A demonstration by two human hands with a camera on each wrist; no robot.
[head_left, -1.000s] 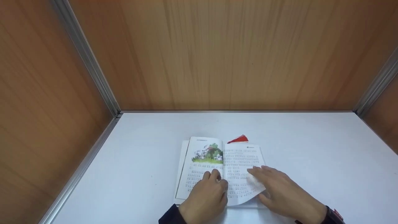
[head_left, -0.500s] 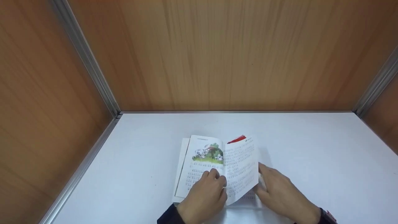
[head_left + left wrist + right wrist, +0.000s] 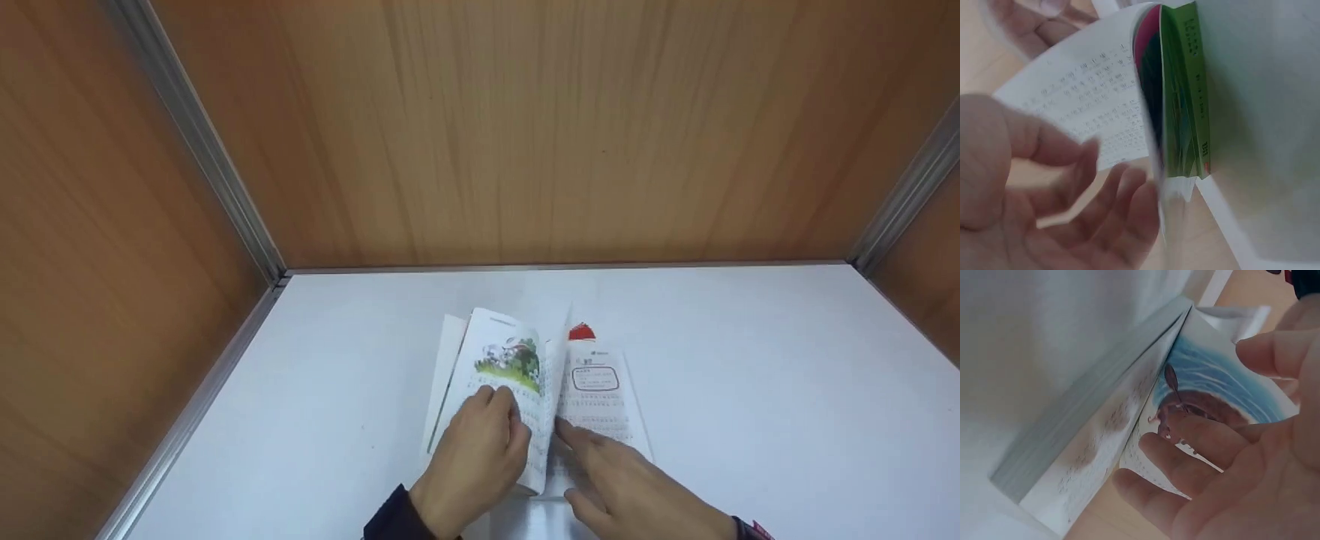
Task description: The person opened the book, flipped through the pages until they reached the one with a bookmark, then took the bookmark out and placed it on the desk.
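Wood-grain walls (image 3: 525,127) with metal corner strips enclose a white surface (image 3: 750,390) on three sides. Near the front middle of that surface lies an open book (image 3: 600,397), its spine running away from the person and its green cover (image 3: 1185,101) showing at the edge in the left wrist view. A turning page (image 3: 540,375) stands lifted and curved above the fold, between the two halves; its visible face carries a colour picture of green grass and pale animals over lines of print. The right-hand page lying flat shows a rounded red frame above more print, and a red tassel (image 3: 581,331) peeks out just beyond the book's far edge. The left hand (image 3: 480,457) rests on the lifted page from the left side, fingers (image 3: 1100,185) loosely spread and fairly straight against the paper, gripping nothing that can be seen. The right hand (image 3: 622,487) lies on the right half near the fold, fingers (image 3: 1185,444) extended and slipped under the raised page, touching the paper without pinching it. Dark sleeves show at both wrists along the bottom of the head view.
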